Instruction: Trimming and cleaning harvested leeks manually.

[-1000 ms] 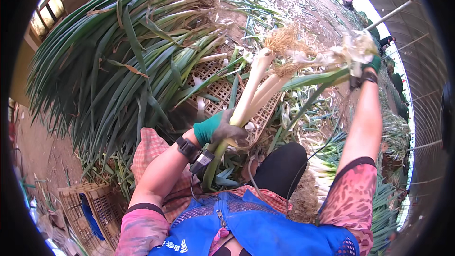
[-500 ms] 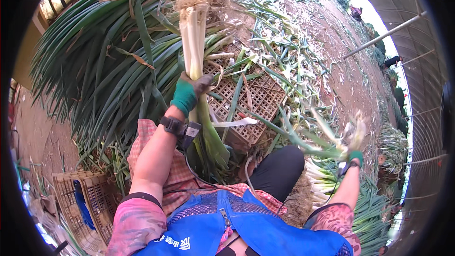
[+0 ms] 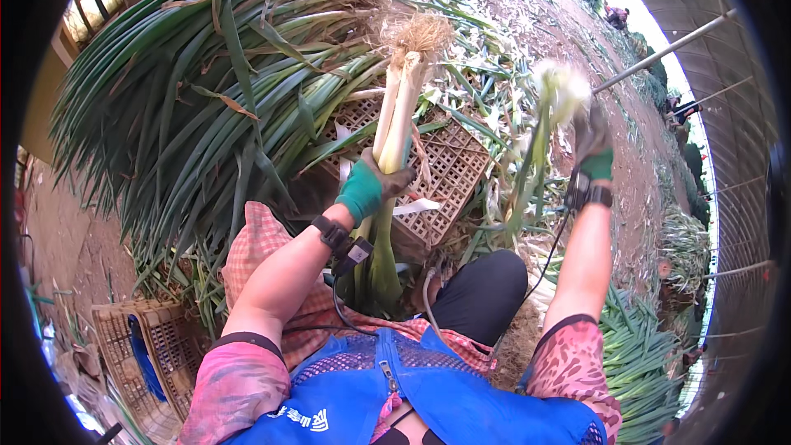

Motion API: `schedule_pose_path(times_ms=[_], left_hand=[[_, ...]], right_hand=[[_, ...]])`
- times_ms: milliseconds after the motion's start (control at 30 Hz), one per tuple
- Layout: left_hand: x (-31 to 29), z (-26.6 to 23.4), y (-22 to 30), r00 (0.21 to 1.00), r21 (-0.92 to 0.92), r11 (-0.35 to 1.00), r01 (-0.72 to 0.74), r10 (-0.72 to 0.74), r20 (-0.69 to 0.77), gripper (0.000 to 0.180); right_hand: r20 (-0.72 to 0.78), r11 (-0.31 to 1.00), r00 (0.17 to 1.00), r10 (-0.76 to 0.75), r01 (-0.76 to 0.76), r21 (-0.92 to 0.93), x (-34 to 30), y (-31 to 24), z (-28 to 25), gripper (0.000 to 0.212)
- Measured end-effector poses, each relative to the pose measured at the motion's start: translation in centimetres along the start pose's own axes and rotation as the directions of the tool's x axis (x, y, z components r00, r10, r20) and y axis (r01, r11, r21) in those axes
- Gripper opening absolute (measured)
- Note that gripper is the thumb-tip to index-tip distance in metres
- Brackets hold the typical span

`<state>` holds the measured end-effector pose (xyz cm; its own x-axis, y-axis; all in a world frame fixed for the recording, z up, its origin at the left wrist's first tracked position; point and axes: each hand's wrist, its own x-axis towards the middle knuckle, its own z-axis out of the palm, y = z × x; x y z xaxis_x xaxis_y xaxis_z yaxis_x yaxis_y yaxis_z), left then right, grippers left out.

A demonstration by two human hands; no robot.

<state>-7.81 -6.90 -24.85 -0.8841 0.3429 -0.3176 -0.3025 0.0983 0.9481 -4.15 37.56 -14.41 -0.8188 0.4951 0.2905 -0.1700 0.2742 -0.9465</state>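
Note:
My left hand (image 3: 368, 188), in a green and dark glove, grips a small bunch of leeks (image 3: 399, 112) upright, white stalks and pale roots pointing away from me, green leaves hanging toward my lap. My right hand (image 3: 593, 151), gloved the same way, is raised to the right and holds a single leek (image 3: 538, 142) by its upper stalk; its blurred white root end is at the top and its leaves trail down. A plastic lattice crate (image 3: 449, 171) lies upside down under both hands.
A big heap of green leeks (image 3: 206, 107) fills the left and centre. Trimmings and loose leaves litter the dirt ground (image 3: 511, 0). A brown basket (image 3: 136, 346) stands at lower left. More cut leeks (image 3: 638, 354) lie at lower right. A metal pole (image 3: 667, 49) slants upper right.
My right hand came up from low on the right, lifting a leek toward the bunch. My left hand shifted right and slightly down, still holding the bunch upright.

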Motion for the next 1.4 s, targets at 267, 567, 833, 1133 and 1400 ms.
schedule_pose_path(times_ms=[267,567,833,1133,1400], left_hand=[[-0.1,3.2,0.4,1.000,0.287,0.958,-0.027,0.025,0.010,0.082],[-2.2,2.8,2.9,0.995,0.381,0.924,-0.010,-0.027,0.091,0.083],[-2.5,2.6,0.7,0.995,0.475,0.877,-0.070,0.029,0.093,0.086],[-2.9,2.8,1.9,0.977,0.443,0.892,-0.090,-0.007,0.212,0.085],[-3.3,3.1,2.5,0.973,0.352,0.932,-0.081,-0.003,0.231,0.074]], right_hand=[[0.668,0.358,0.732,-0.134,0.665,-0.656,-5.8,-11.9,22.3,0.066],[0.643,0.072,0.628,-0.437,0.737,-0.672,-0.7,-6.4,20.4,0.015],[0.679,0.103,0.643,-0.354,0.749,-0.655,-4.2,-12.6,21.8,0.055],[0.853,-0.060,0.503,-0.141,0.855,-0.515,-4.8,-10.0,21.1,0.007],[0.289,0.272,0.855,-0.431,0.428,-0.862,-0.3,-9.9,15.5,0.029]])
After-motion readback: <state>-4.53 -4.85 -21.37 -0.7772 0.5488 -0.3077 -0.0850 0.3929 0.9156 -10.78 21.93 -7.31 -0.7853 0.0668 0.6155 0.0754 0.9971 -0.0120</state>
